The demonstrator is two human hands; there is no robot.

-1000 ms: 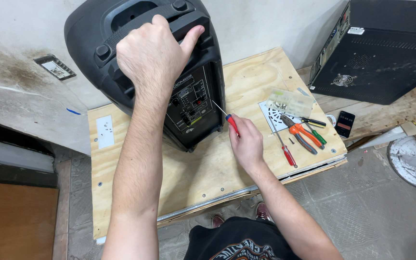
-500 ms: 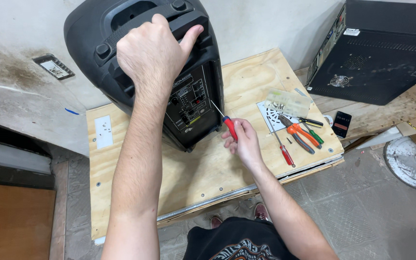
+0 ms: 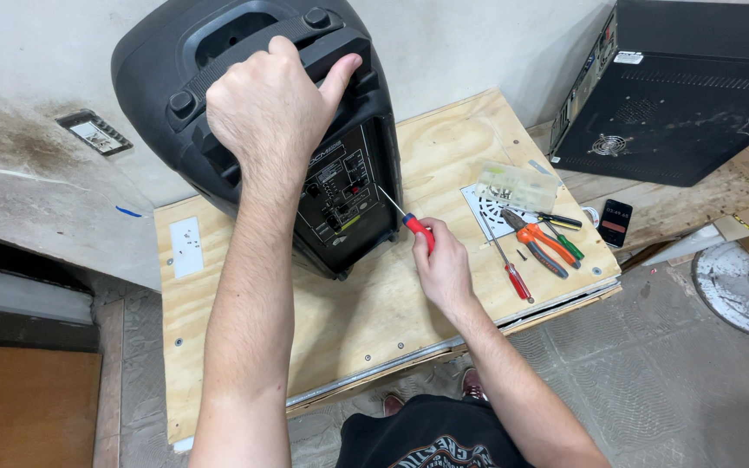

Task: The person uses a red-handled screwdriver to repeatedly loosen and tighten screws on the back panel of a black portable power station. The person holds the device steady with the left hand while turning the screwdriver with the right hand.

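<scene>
The left hand (image 3: 266,113) is clamped over the top handle of the black speaker (image 3: 305,147), which stands upright on the plywood bench (image 3: 366,321); this grip appears to steady the cabinet. The right hand (image 3: 442,269), below and right of the left, is closed around a red-handled screwdriver (image 3: 409,218), tip angled up at the edge of the rear control panel (image 3: 344,195). Right of that hand lie a second screwdriver (image 3: 506,260), orange pliers (image 3: 537,243) and a clear parts box (image 3: 516,185), within reach.
</scene>
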